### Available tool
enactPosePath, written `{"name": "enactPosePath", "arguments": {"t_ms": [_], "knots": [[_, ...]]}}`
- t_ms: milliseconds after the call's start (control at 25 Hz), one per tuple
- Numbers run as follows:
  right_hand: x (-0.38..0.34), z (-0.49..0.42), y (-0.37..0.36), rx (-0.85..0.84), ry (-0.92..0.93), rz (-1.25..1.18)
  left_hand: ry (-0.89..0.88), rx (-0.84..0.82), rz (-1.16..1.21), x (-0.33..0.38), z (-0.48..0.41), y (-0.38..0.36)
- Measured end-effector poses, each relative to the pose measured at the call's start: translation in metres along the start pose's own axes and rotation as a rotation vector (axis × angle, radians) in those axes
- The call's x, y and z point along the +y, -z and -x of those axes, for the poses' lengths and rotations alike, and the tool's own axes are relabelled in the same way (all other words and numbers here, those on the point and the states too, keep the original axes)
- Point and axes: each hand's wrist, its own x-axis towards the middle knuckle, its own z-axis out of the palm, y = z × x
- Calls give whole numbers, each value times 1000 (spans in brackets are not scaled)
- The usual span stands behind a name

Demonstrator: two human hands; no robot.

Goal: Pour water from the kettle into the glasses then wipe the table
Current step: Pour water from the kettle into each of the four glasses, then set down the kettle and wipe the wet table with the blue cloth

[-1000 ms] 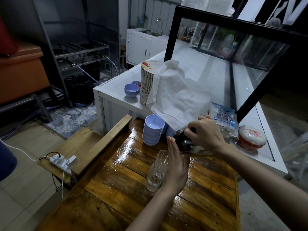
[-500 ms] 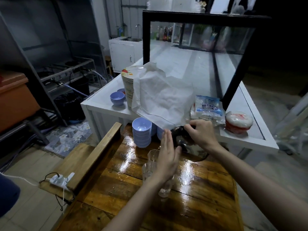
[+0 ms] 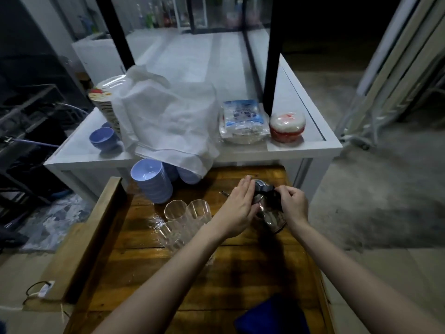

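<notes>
A steel kettle (image 3: 271,214) with a black handle stands upright on the wet wooden table (image 3: 240,273). My right hand (image 3: 292,204) is closed on the handle at the kettle's right side. My left hand (image 3: 238,208) rests flat against the kettle's left side and lid, fingers straight and together. Three clear ribbed glasses (image 3: 185,220) stand clustered just left of my left hand, apart from it. A blue cloth (image 3: 272,317) lies at the near edge of the table.
Stacked lilac bowls (image 3: 151,180) stand behind the glasses. A white counter (image 3: 301,145) behind the table carries a plate stack under a white cloth (image 3: 166,116), a plastic packet (image 3: 243,121) and a red-and-white tub (image 3: 287,126). A wooden bench (image 3: 79,244) flanks the table's left.
The kettle has come from tilted over a glass to standing upright on the table. My left hand has left the glass and now lies against the kettle. The view has tilted down.
</notes>
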Motion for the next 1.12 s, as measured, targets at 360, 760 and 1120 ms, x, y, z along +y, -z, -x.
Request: {"name": "enactPosePath", "arguments": {"t_ms": [360,760,1120], "knots": [[65,-1,23,80,-160,-82,-54,-195,-135,11,-26,-50],[76,-14,41,17,-122,-24,-121,-157,-356,20,-35,-73],[102,-7,48,41,-241,0,-203,-117,-473,23,-36,-88]]}}
